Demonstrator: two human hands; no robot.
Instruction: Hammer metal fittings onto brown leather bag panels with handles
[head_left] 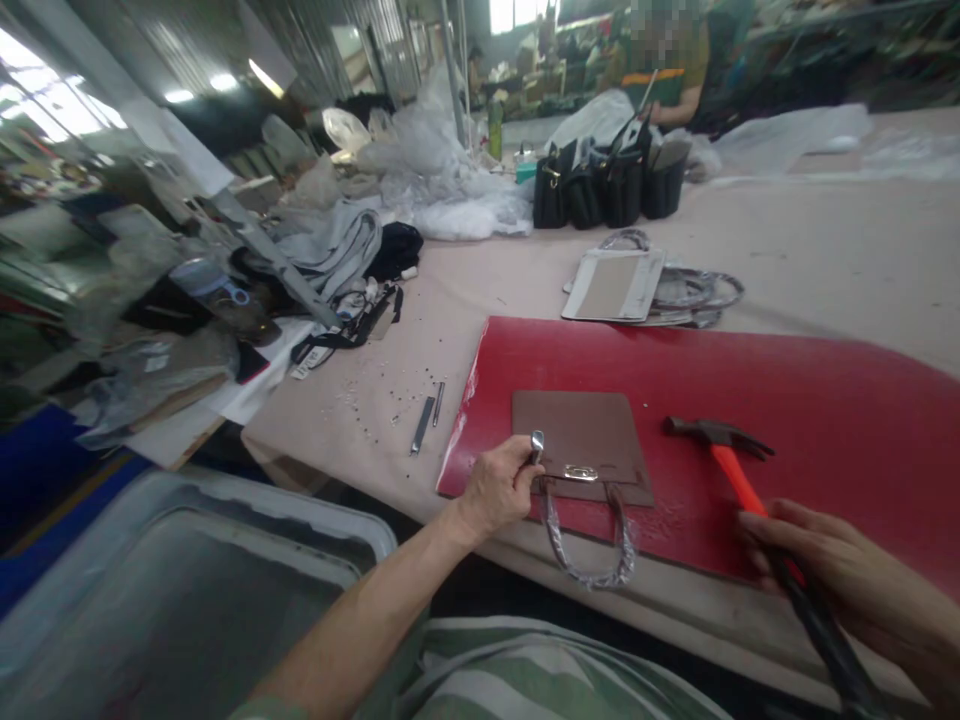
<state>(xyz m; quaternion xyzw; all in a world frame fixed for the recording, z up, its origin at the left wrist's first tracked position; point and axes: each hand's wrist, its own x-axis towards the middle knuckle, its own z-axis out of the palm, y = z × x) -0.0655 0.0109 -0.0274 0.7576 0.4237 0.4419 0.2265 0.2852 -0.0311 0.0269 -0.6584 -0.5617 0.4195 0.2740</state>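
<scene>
My left hand (501, 488) is closed around a short metal punch (537, 446), its silver top end showing above my fingers. The punch stands over the left side of a brown bag panel (574, 425), near its lower edge; its tip is hidden. A silver clasp (580, 473) sits on the panel, and a plastic-wrapped handle (592, 578) loops from it over the table edge. In my right hand (817, 550) is a claw hammer (724, 437) with an orange and black handle. Its head is raised to the right of the panel, apart from the punch.
Beneath the panel lies a red board (757, 380). A flat metal strip (421, 425) and a thin rod (439, 404) rest left of it among small bits. Behind are stacked panels (615, 285), black bags (607, 190) and a person (667, 80). A grey bin (367, 520) stands lower left.
</scene>
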